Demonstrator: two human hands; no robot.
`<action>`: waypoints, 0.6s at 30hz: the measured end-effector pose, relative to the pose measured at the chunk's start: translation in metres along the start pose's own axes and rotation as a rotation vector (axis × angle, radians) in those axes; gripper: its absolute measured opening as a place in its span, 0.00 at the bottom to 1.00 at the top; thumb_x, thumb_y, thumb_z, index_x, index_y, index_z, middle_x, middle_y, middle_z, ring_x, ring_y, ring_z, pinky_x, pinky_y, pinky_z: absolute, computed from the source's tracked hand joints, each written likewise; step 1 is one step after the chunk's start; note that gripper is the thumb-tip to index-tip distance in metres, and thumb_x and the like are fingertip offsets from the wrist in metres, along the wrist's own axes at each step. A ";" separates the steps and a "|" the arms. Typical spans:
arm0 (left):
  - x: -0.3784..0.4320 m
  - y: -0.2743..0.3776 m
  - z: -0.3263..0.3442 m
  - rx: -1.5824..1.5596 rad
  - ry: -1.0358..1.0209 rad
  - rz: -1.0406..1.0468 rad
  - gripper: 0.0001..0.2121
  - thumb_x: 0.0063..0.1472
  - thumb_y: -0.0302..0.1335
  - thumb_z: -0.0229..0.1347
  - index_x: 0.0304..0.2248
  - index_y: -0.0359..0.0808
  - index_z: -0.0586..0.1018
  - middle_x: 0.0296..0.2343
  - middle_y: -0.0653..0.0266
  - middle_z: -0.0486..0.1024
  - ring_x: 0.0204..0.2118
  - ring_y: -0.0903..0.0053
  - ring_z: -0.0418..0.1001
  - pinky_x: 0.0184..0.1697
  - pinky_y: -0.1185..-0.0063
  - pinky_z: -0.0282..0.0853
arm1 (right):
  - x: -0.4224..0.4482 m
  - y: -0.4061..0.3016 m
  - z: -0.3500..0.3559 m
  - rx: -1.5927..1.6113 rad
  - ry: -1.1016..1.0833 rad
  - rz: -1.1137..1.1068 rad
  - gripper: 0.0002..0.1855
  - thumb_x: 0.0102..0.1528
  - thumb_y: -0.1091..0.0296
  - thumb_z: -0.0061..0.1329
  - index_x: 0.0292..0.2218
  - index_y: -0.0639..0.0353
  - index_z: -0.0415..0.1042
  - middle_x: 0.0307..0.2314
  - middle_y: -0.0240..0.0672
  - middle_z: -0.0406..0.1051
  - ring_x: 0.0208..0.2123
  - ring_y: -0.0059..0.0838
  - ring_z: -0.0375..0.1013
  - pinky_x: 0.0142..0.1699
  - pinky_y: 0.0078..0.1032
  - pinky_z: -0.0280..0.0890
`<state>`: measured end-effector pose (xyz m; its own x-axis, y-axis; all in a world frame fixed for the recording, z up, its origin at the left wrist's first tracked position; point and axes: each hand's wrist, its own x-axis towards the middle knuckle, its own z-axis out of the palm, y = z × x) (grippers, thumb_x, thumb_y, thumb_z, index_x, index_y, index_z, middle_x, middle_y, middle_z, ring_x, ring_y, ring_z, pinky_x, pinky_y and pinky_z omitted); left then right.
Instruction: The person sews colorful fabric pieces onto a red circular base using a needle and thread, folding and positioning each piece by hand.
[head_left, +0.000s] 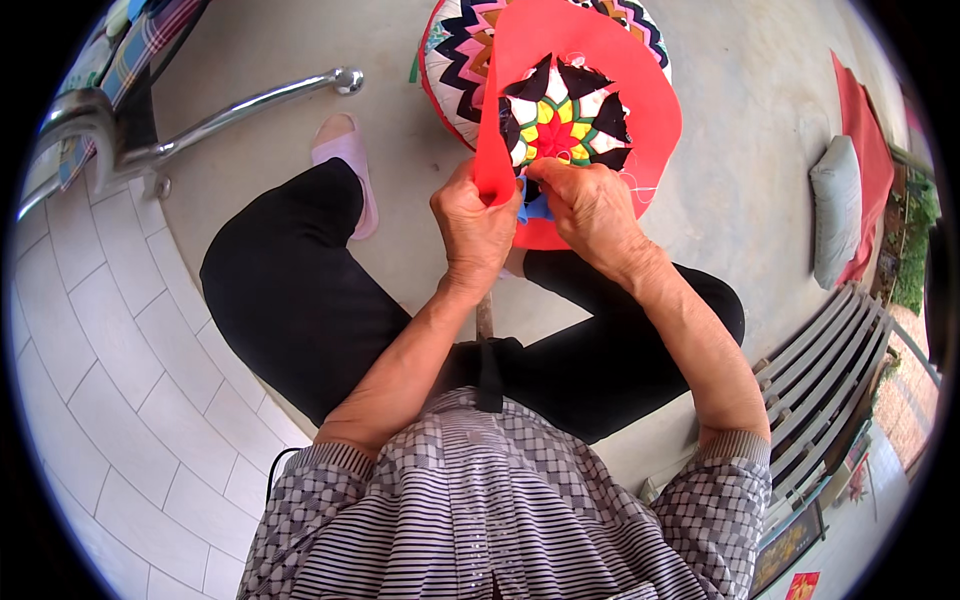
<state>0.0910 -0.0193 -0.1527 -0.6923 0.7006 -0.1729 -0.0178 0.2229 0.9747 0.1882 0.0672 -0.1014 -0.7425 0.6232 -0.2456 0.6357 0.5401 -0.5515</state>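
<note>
A round piece of red fabric (645, 127) is held over my lap, its left side folded up. Sewn on its middle is a star-shaped patchwork (556, 133) of red, yellow, green, white and black folded cloth pieces. My left hand (478, 229) grips the folded edge of the red fabric, thumb towards the patchwork. My right hand (596, 206) pinches at the patchwork's lower edge; whether a needle is between its fingers is hidden. A blue cloth piece (537, 209) shows between the two hands. Loose white thread (637, 189) trails right of the right hand.
Behind the red fabric stands a round patchwork cushion (457, 75) with zigzag rings. A chrome metal tube frame (247, 109) reaches in from the left, above white tiles (112, 375). To the right are a grey cushion (836, 214), a red cloth (870, 157) and a slatted bench (825, 375).
</note>
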 end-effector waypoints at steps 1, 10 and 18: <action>0.000 0.002 0.001 0.008 0.008 0.011 0.07 0.42 0.17 0.55 0.25 0.30 0.73 0.18 0.58 0.71 0.20 0.69 0.71 0.24 0.77 0.65 | 0.001 -0.002 0.002 -0.026 0.001 0.001 0.07 0.42 0.75 0.44 0.28 0.57 0.68 0.17 0.41 0.69 0.22 0.43 0.70 0.26 0.35 0.64; 0.002 0.005 0.000 0.150 0.009 0.213 0.07 0.41 0.17 0.55 0.24 0.30 0.73 0.19 0.56 0.71 0.22 0.61 0.70 0.25 0.74 0.65 | 0.003 -0.004 0.007 -0.108 0.021 0.005 0.06 0.41 0.73 0.46 0.26 0.58 0.67 0.18 0.42 0.69 0.22 0.44 0.70 0.25 0.36 0.64; 0.006 0.002 -0.001 0.005 0.017 0.062 0.05 0.43 0.17 0.54 0.24 0.30 0.73 0.18 0.56 0.71 0.19 0.63 0.71 0.23 0.74 0.65 | 0.005 0.006 -0.002 -0.021 -0.014 -0.034 0.08 0.44 0.72 0.44 0.30 0.56 0.71 0.16 0.40 0.69 0.21 0.42 0.70 0.25 0.35 0.64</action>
<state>0.0863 -0.0159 -0.1520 -0.7040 0.7016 -0.1101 0.0287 0.1830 0.9827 0.1888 0.0747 -0.1044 -0.7668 0.5960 -0.2384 0.6141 0.5731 -0.5426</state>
